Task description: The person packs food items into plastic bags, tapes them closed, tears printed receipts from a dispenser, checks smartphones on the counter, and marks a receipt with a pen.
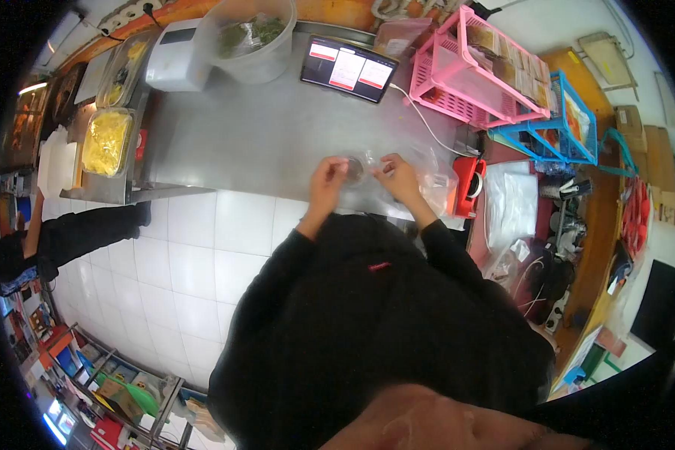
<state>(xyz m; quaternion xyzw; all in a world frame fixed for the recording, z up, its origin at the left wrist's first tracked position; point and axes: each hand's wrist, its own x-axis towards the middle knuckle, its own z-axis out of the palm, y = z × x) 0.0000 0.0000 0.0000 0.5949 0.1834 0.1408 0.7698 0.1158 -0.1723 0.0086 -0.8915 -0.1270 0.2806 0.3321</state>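
"What's the biggest thing here?"

"The metal desk (225, 135). On it, at the far right, is the pink rack (495, 109); at the far side stands the translucent tub (262, 69), with the lit tablet (349, 67) just right of it."

"And the hands?"

"Both are over the near edge: left hand (327, 180) and right hand (399, 180), a little apart, fingertips facing."

"What lies between?"

"A small round clear piece (355, 171) with a dark middle. It's right of the left grip, left of the right grip. The left is nearer, its fingertips right at the piece's edge."

"Long axis?"

"None I can tell; it looks round."

"Is either grip clenched on it?"

"Fingers are bent together on both sides, but the plastic is see-through and small. I cannot tell whether either is grasping it."
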